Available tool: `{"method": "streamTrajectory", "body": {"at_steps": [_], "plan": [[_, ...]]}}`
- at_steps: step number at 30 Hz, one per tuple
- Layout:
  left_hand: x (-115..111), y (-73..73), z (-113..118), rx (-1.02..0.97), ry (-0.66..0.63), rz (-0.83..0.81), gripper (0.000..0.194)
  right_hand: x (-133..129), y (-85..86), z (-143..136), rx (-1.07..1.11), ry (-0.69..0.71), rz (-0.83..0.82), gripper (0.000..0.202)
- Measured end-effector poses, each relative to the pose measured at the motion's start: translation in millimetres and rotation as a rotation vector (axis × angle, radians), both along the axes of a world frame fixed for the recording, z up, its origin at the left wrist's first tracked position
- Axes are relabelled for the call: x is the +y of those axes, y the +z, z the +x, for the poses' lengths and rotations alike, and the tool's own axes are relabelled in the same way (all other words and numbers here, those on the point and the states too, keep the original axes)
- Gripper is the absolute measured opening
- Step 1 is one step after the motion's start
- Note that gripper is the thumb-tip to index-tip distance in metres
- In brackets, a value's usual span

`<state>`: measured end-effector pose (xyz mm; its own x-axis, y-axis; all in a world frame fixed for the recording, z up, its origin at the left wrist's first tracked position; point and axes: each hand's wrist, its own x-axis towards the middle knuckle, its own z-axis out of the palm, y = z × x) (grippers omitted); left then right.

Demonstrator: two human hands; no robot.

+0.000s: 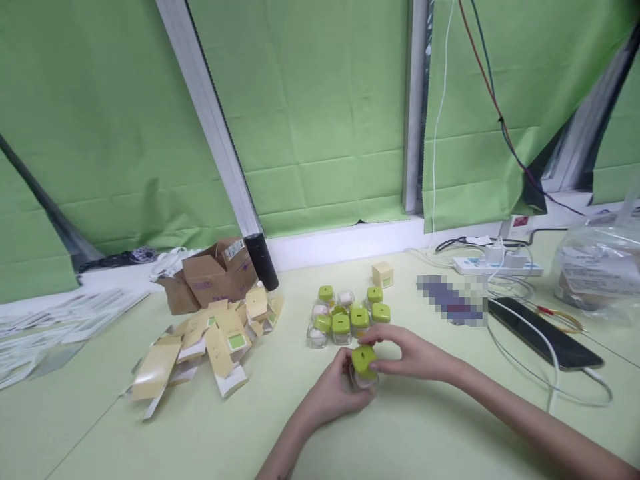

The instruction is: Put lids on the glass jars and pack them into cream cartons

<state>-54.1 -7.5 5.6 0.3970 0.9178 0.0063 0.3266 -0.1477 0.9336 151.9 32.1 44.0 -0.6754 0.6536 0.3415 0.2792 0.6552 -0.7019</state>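
Observation:
My left hand [336,390] is wrapped round the clear lower part of a small green-lidded jar [363,362], just above the table. The fingers and thumb of my right hand [407,353] pinch the jar's green lid from the right. Right behind my hands stands a cluster of similar small jars [341,325], most with green lids and a few with pale tops. A small closed cream box [383,275] stands behind the cluster.
Flattened cream boxes [220,350] lie at the left, before an open cardboard carton [213,277] and a black cylinder [261,261]. At the right are a phone [545,333] with cables, a power strip [465,266] and a clear plastic bag [600,267].

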Motion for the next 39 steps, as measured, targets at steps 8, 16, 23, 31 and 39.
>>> {"method": "streamTrajectory", "body": {"at_steps": [8, 16, 23, 31, 39], "plan": [[-2.9, 0.0, -8.1, -0.002, 0.194, 0.047, 0.041, 16.5, -20.3, 16.4, -0.113, -0.149, -0.046, 0.016], [9.4, 31.6, 3.1, 0.232, 0.286, 0.521, 0.043, -7.1, -13.5, -11.3, 0.547, -0.143, -0.687, 0.037], [22.0, 53.7, 32.6, 0.864, -0.034, 1.135, 0.056, -3.5, -16.6, -14.9, 1.006, 0.101, -1.427, 0.019], [21.7, 51.1, 14.0, 0.757, 0.232, 1.214, 0.043, -5.2, -11.8, -14.7, 1.011, -0.034, -1.468, 0.012], [-0.6, 23.7, -7.1, 0.573, 0.308, 0.348, 0.027, 7.1, -5.6, 8.5, 0.745, -0.201, -0.967, 0.022]]}}
